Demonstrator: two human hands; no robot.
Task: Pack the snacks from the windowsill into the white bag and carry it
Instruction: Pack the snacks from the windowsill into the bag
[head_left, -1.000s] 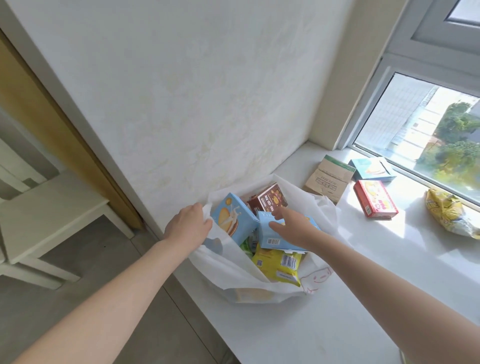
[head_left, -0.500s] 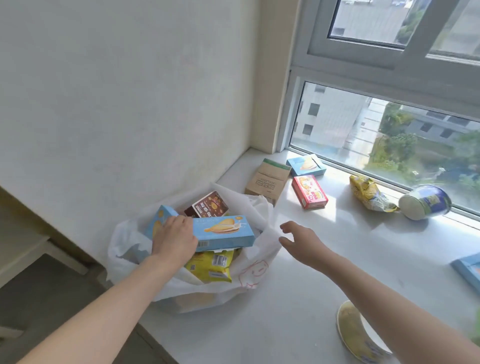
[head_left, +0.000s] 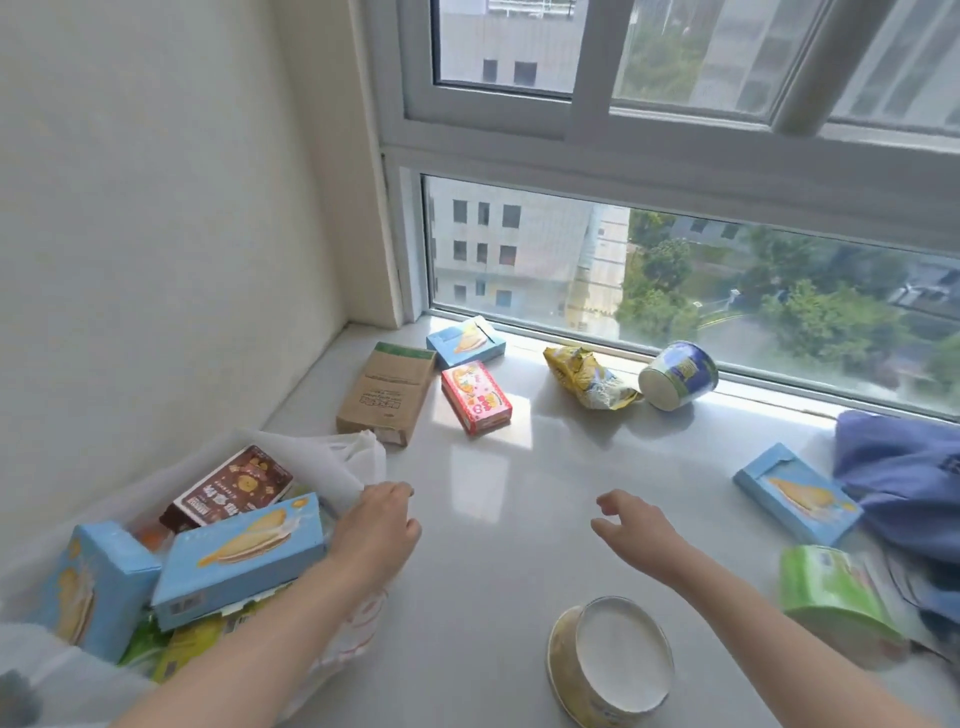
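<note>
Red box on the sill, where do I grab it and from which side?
Come from above with the free right hand and pinch the red box across its two long edges. It lies flat, face up, so only the thin sides offer grip; the brown box beside it leaves a narrow gap.

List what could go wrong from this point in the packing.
The blue box lies high on the heap in the white bag, so it may slide out when lifted. The yellow cup lies on its side beside the forearm of the open right hand; a sweep could send it rolling.
</note>
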